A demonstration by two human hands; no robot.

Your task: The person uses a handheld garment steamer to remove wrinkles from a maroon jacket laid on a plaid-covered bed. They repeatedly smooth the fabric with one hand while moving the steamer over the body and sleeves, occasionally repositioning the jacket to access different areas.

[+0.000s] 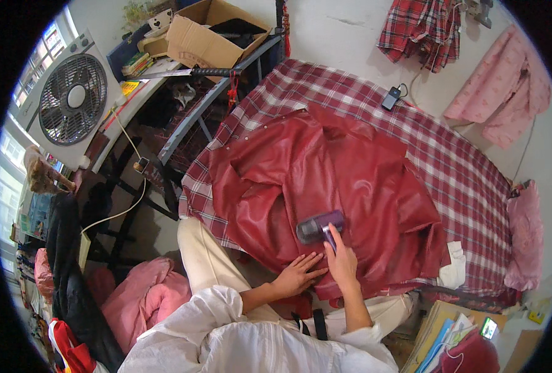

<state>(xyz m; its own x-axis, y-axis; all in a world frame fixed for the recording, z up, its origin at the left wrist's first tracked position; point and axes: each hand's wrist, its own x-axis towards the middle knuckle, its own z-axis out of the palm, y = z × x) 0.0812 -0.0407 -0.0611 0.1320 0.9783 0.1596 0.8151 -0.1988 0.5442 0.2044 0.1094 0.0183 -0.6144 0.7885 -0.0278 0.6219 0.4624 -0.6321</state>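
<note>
A red leather-like garment lies spread in folds before me. My right hand holds the handle of a purple handheld appliance, shaped like a hair dryer with a dark grey end towards the left. The appliance is over the lower middle of the garment; whether it touches the surface I cannot tell. Near the garment's front edge my left hand rests flat on it, fingers apart and gripping nothing, just left of my right wrist.
The garment lies on a plaid-covered bed. A white cloth is at its right, a dark device by the wall. On the left stand a box fan, a cardboard box and a sheathless blade with a black handle.
</note>
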